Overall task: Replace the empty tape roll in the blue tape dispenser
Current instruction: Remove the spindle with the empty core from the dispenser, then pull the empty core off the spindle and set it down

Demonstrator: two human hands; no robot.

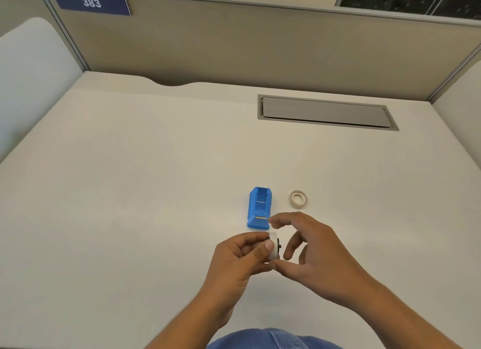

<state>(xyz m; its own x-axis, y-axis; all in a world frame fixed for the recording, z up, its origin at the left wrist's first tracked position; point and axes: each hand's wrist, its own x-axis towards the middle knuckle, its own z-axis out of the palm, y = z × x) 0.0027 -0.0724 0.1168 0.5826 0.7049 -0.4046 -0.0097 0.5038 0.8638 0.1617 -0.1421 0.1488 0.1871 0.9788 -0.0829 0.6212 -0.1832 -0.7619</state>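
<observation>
While the blue tape dispenser sits empty on the desk, left hand pinches a white tape roll on its black hub just near of it. Right hand half-open, thumb under the roll. Light, rigid, probably slick; best gripped by the rims. Second roll lies right of the dispenser.

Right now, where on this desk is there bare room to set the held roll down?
The desk is bare left of the blue tape dispenser, and between it and the cable hatch. It is crowded only near the dispenser, tape roll and both hands: left hand, right hand.
</observation>
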